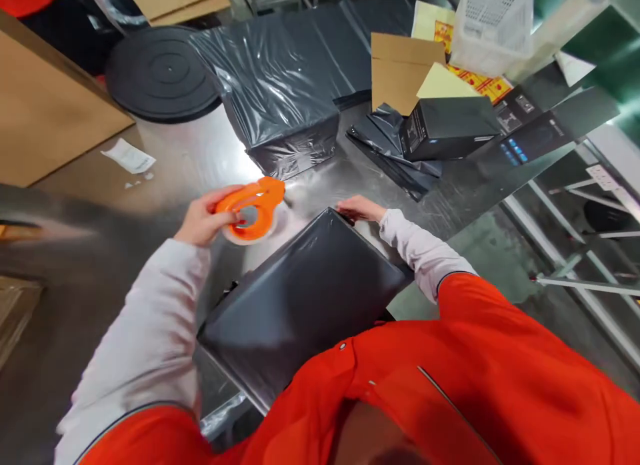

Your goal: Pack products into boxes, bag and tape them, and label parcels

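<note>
Left hand (pixel 203 215), fingers (pixel 225 200) curled around orange tape dispenser (pixel 255 208); right hand (pixel 360 208), fingers (pixel 347 208) spread flat on corner of black wrapped package (pixel 300 305), on steel counter (pixel 313 198).

Wrapped parcel (pixel 300 312) blocks ahead; black box (pixel 450 128) beyond

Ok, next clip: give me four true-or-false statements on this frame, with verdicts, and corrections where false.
1. The left hand holds an orange tape dispenser. True.
2. The right hand holds scissors. False: it rests on the edge of a black plastic-wrapped package.
3. A round black disc lies beyond the left hand. True.
4. A white plastic basket sits right by the person's body. False: it is at the far right, beyond a black box.
</note>
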### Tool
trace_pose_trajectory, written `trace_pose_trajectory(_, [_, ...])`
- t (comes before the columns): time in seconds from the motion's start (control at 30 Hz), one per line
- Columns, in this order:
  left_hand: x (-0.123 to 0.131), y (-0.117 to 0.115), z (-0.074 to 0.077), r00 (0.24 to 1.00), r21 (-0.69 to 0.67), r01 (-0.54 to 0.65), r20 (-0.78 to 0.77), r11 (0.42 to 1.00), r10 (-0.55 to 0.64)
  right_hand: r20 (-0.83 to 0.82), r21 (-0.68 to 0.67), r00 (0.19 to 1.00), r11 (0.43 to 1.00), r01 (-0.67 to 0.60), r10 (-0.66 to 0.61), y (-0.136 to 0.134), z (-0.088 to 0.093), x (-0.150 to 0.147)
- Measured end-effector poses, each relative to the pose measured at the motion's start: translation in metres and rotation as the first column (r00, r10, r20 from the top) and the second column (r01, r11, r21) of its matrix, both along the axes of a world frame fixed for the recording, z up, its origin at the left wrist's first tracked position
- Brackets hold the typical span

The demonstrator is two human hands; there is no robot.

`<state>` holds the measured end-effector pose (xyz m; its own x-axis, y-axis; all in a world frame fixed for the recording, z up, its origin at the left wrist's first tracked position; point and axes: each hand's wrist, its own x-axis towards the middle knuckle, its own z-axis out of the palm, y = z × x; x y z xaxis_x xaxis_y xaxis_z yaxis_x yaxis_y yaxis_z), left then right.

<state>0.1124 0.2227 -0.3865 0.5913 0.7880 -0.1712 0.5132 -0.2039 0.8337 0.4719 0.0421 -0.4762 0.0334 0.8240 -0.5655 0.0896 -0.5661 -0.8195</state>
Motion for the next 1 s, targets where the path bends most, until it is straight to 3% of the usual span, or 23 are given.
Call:
trace_pose_trajectory(0.1, [0.074, 0.028, -0.031, 0.989, -0.406, 0.087, 0.148, 0.910, -0.029, 0.216, -0.060, 0.955, 0.979, -0.193, 0.202, 0.028, 0.000, -0.002])
trace_pose_trajectory(0.17, [0.104, 0.037, -0.051, 0.981, -0.508, 0.158, 0.178, 0.847, -0.077, 0.348, -0.002, 0.906, 0.967, -0.255, 0.240, 0.037, -0.002, -0.003])
trace_pose_trajectory(0.23, [0.123, 0.042, -0.068, 0.977, -0.578, 0.190, 0.192, 0.793, -0.094, 0.474, 0.124, 0.872, 0.971, -0.206, 0.124, 0.040, -0.008, -0.002])
trace_pose_trajectory(0.3, [0.133, 0.045, -0.082, 0.973, -0.652, 0.204, 0.219, 0.731, -0.076, 0.516, 0.276, 0.848, 0.961, -0.037, -0.116, 0.043, -0.016, 0.001])
trace_pose_trajectory(0.4, [0.143, 0.047, -0.097, 0.956, -0.738, 0.257, 0.290, 0.623, -0.051, 0.404, 0.461, 0.828, 0.868, 0.184, -0.389, 0.056, -0.031, 0.007])
trace_pose_trajectory(0.53, [0.150, 0.048, -0.106, 0.934, -0.795, 0.288, 0.355, 0.534, 0.025, 0.322, 0.588, 0.860, 0.796, 0.146, -0.395, 0.078, -0.046, 0.016])
trace_pose_trajectory(0.73, [0.147, 0.054, -0.104, 0.952, -0.852, 0.131, 0.251, 0.506, 0.176, 0.477, 0.619, 0.797, 0.786, -0.006, -0.370, 0.076, -0.055, 0.010])
trace_pose_trajectory(0.83, [0.143, 0.059, -0.102, 0.960, -0.847, 0.070, 0.201, 0.527, 0.195, 0.546, 0.597, 0.775, 0.797, -0.093, -0.319, 0.069, -0.057, 0.000])
trace_pose_trajectory(0.9, [0.141, 0.062, -0.099, 0.964, -0.839, 0.056, 0.187, 0.542, 0.190, 0.534, 0.609, 0.777, 0.789, -0.079, -0.333, 0.068, -0.057, -0.001])
trace_pose_trajectory(1.0, [0.134, 0.068, -0.091, 0.980, -0.802, 0.039, 0.146, 0.596, 0.132, 0.493, 0.621, 0.815, 0.779, -0.085, -0.304, 0.071, -0.054, 0.024])
